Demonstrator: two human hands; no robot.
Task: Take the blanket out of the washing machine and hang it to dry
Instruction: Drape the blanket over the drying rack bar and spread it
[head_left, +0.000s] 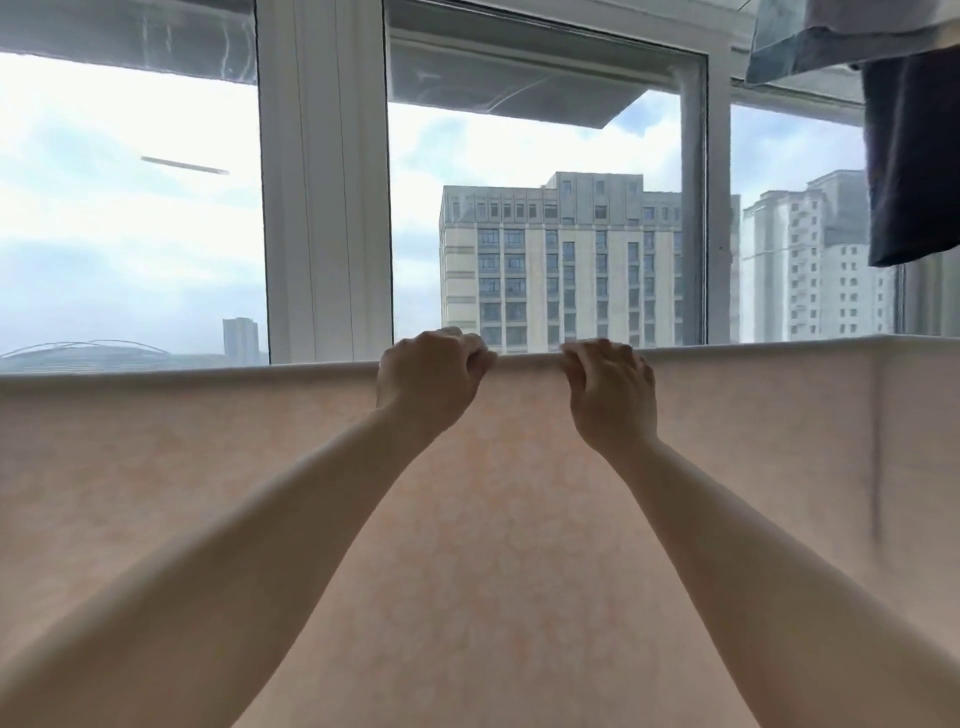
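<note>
Hanging stage now: left hand (428, 379) and right hand (610, 387) both curl over the top fold of the pink blanket (493, 545), draped before the window (545, 208), next likely smoothing it outward.

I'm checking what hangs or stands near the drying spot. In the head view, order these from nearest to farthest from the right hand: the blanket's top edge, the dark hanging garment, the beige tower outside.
From the right hand:
1. Blanket's top edge, gripped in its fingers.
2. Dark hanging garment, up at the right, indoors.
3. Beige tower, far beyond the window glass.
</note>
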